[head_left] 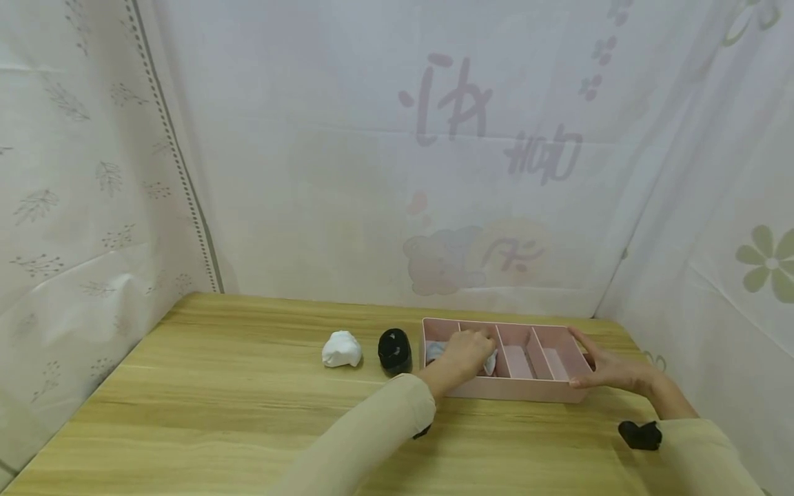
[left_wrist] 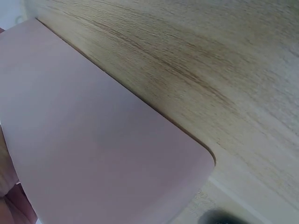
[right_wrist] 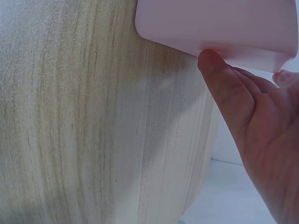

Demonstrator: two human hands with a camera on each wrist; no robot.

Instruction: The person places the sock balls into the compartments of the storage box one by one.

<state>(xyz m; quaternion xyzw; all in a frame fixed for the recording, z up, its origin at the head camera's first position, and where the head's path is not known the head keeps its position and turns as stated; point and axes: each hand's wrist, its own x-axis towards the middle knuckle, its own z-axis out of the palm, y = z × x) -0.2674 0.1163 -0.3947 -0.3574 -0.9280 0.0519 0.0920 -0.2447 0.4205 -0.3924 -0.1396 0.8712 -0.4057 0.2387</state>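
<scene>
A long pink divided box (head_left: 515,390) sits on the table, its compartments in a row. My left hand (head_left: 462,357) reaches down into the second compartment from the left, fingers curled over a pale grey cloth bundle (head_left: 490,363) that pokes out beside them; the fingertips are hidden. Another grey-blue cloth bundle (head_left: 435,350) lies in the leftmost compartment. At the box's right end, my right hand (head_left: 614,368) grips the walls, thumb at the front and fingers toward the back. The right wrist view shows the thumb (right_wrist: 212,63) pressed against the pink wall.
Left of the box stands a black rolled bundle (head_left: 394,351), with a white crumpled bundle (head_left: 341,349) farther left. The two right compartments (head_left: 558,358) show bare floors. Patterned curtains (head_left: 372,172) surround the wooden table (head_left: 217,399) at back and sides.
</scene>
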